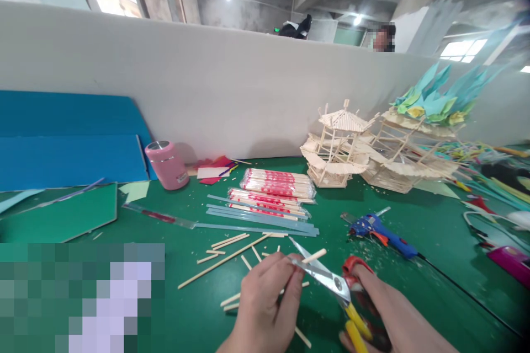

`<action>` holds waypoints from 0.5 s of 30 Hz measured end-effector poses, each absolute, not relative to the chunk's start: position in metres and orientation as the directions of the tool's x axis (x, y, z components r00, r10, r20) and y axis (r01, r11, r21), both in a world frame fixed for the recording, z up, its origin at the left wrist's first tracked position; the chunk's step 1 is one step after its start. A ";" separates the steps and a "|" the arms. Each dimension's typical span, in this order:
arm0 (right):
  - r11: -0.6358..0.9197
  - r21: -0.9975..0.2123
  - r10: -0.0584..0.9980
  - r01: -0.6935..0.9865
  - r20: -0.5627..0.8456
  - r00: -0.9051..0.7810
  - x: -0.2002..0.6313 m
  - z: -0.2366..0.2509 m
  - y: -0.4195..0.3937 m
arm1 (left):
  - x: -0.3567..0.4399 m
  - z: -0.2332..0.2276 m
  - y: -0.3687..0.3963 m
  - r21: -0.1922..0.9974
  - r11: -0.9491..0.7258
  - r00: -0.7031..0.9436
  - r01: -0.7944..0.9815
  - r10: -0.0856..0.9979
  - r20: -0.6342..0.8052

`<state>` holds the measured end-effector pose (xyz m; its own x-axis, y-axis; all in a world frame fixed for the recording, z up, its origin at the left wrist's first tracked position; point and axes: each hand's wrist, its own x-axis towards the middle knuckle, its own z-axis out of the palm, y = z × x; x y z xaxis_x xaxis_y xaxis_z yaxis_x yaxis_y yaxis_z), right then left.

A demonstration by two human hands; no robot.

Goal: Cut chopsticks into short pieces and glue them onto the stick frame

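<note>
A short wooden stick is pinched between the left hand fingertips, its free end pointing to 2 o'clock, presumably so it lies across the blades. The scissors are gripped by the right hand, fingers closed in the handles (blades slightly parted). Loose sticks lie at 10 o'clock. The pixelated patch at lower left cannot be read.

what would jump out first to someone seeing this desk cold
The scissors in the right hand, blades around a thin wooden stick pinched by the left hand, at front centre. Behind them, two stick-built model pavilions stand against the grey wall, and a pink cup sits at left.
</note>
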<state>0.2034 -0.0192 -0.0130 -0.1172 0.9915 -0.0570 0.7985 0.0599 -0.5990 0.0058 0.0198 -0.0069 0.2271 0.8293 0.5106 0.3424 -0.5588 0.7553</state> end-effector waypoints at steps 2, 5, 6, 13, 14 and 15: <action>0.037 -0.628 0.992 0.778 -0.068 -0.102 0.201 -0.015 -0.020 | 0.006 -0.007 0.020 0.743 -0.567 0.232 0.356 0.823 0.518; -0.018 -0.686 0.991 0.728 -0.110 -0.079 0.197 -0.017 -0.020 | 0.006 -0.008 0.020 0.729 -0.573 0.232 0.374 0.819 0.524; -0.029 -0.700 0.991 0.713 -0.112 -0.069 0.196 -0.017 -0.021 | 0.006 -0.008 0.021 0.720 -0.579 0.233 0.382 0.814 0.532; -0.004 -0.803 0.994 0.596 -0.070 -0.089 0.179 -0.033 -0.018 | -0.001 -0.002 0.025 0.599 -0.661 0.335 0.451 0.748 0.573; -0.028 -0.815 0.994 0.579 -0.082 -0.067 0.176 -0.036 -0.018 | -0.002 -0.002 0.025 0.583 -0.659 0.354 0.475 0.750 0.559; -0.054 -0.826 0.995 0.562 -0.093 -0.040 0.173 -0.039 -0.018 | -0.002 -0.003 0.025 0.570 -0.655 0.372 0.496 0.753 0.543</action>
<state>0.1727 -0.0176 -0.0393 -0.0404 0.9949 -0.0926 0.5618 -0.0540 -0.8255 -0.0022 0.0254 -0.0025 0.3719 0.7532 0.5425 0.4957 -0.6553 0.5700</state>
